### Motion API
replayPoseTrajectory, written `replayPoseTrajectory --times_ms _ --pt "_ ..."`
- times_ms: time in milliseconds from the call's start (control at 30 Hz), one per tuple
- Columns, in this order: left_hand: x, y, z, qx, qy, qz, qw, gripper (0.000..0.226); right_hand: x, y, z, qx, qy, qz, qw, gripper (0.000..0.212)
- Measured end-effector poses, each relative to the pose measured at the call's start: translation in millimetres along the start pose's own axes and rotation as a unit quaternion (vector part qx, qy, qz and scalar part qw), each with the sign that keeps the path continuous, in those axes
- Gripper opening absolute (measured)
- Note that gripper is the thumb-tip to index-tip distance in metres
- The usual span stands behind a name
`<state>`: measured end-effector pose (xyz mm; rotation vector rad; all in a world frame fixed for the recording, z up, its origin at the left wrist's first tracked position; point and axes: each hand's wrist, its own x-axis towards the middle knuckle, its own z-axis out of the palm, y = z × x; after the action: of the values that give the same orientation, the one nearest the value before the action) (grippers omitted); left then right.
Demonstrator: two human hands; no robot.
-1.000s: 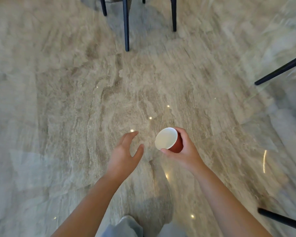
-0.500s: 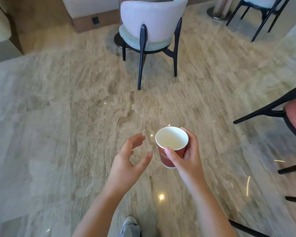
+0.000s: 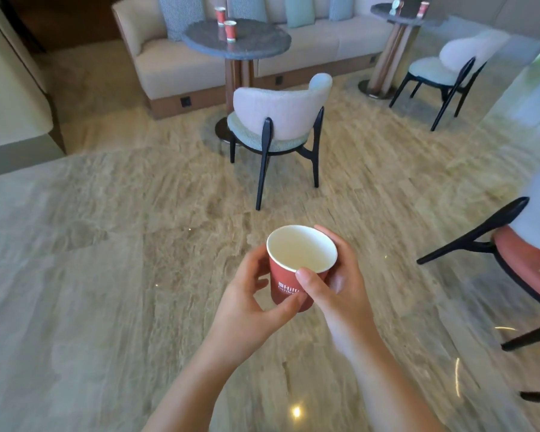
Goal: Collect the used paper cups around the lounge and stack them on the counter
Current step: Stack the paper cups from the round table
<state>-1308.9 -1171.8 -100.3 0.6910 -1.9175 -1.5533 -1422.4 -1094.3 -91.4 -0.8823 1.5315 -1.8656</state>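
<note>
Both hands curl round the upright cup above the floor: right hand on its wall, left hand at its base. Two cups, blurred, seem to stand on the table.
</note>
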Motion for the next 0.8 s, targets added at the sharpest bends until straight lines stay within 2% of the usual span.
replayPoseTrajectory --times_ms 133,300,533,700,800 --pt "8 4 -16 -0.023 0.007 0.009 1.000 0.055 6 -4 15 -0.017 -0.031 0.002 0.999 0.053" --pt "28 2 -28 -0.015 0.034 0.015 0.999 0.055 29 2 18 -0.050 -0.076 0.025 0.996 0.064" --pt "95 -23 -48 0.006 0.093 -0.003 0.996 0.062 104 17 12 -0.178 -0.089 0.005 0.980 0.056" --pt "187 -31 -62 0.048 0.128 0.009 0.991 0.064 203 25 0 -0.322 -0.088 -0.072 0.940 0.056" --pt "244 -28 -68 0.063 0.129 0.000 0.990 0.064 267 22 -9 -0.430 -0.075 -0.142 0.889 0.051"
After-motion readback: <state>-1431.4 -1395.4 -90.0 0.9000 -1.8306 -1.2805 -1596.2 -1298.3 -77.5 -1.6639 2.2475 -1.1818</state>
